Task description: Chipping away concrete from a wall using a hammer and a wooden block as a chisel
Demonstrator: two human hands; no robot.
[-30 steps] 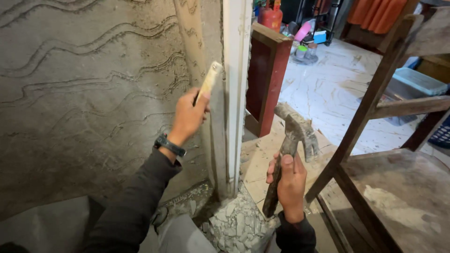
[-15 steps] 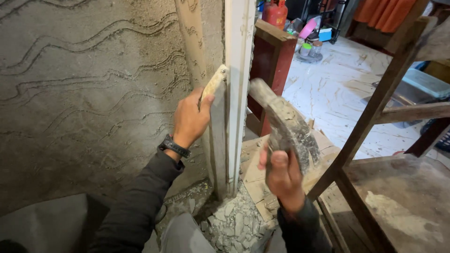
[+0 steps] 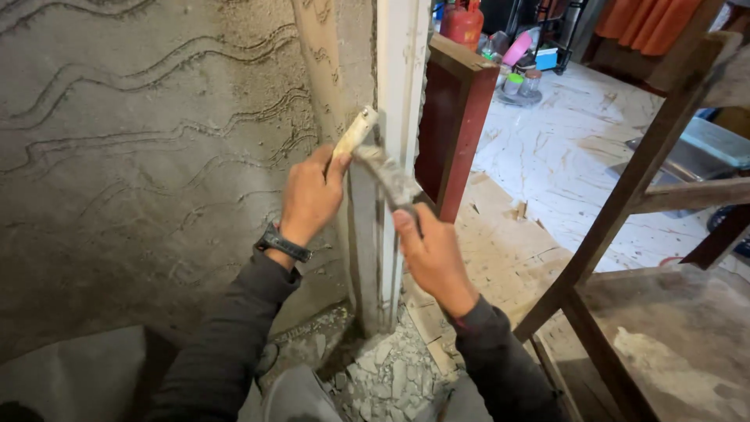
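My left hand [image 3: 308,195] grips a pale, plaster-caked chisel [image 3: 355,133] and holds its tip against the edge of the rough plastered wall [image 3: 156,156], beside the white door frame [image 3: 402,94]. A dark watch sits on that wrist. My right hand [image 3: 433,254] is shut on the handle of a mortar-crusted hammer [image 3: 387,176], whose head lies right at the chisel's shaft, touching or almost touching it. Both forearms are in dark grey sleeves.
Broken plaster rubble [image 3: 391,375] lies at the foot of the frame. A red-brown wooden post [image 3: 457,117] stands just behind it. A wooden scaffold trestle [image 3: 648,195] fills the right side. A red gas cylinder [image 3: 463,19] and small containers stand on the pale tiled floor [image 3: 562,148].
My right hand has swung the hammer from low on the right up and left until its head meets the chisel. The left hand has kept the chisel at the wall's edge.
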